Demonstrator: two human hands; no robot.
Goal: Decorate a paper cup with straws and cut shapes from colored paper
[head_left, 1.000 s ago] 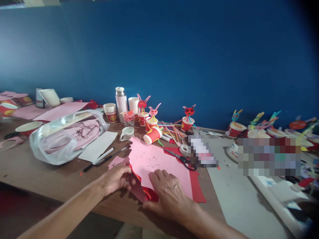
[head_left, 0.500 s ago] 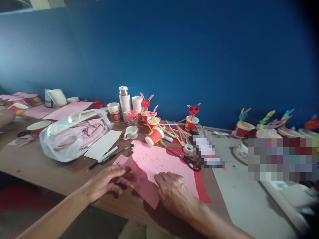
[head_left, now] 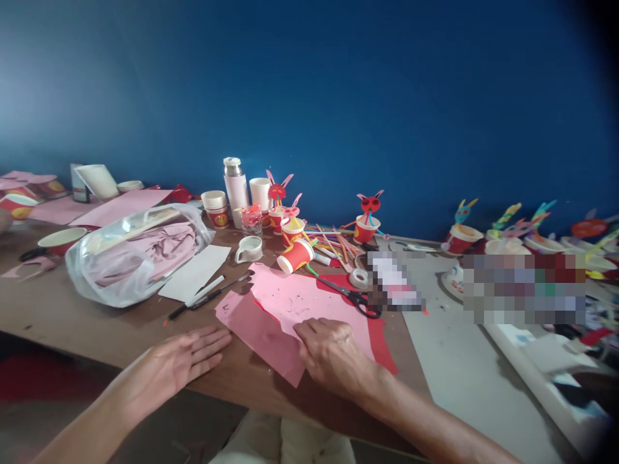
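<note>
My right hand (head_left: 329,351) has its fingers curled over the edge of a pink paper sheet (head_left: 314,299) with ragged cuts and small dark marks. A darker-looking pink piece (head_left: 268,345) lies beside and partly under it, also close to those fingers. Flat and open, my left hand (head_left: 188,354) is at the table's front edge, left of the paper, holding nothing. Red paper (head_left: 384,348) shows beneath the pink sheet on the right. Black-handled scissors (head_left: 365,303) rest across the sheet's upper right part.
A marker (head_left: 206,291) and a dark pen (head_left: 213,298) lie by a white card (head_left: 193,274). A plastic bag (head_left: 140,258) sits at left. Behind are a mug (head_left: 250,249), a thermos (head_left: 236,196), a tipped red cup (head_left: 296,256), tape (head_left: 358,278) and decorated cups (head_left: 366,229).
My left hand has drawn back from the pink paper toward the left, its fingers straightening out. My right hand stays on the paper. The view has shifted slightly.
</note>
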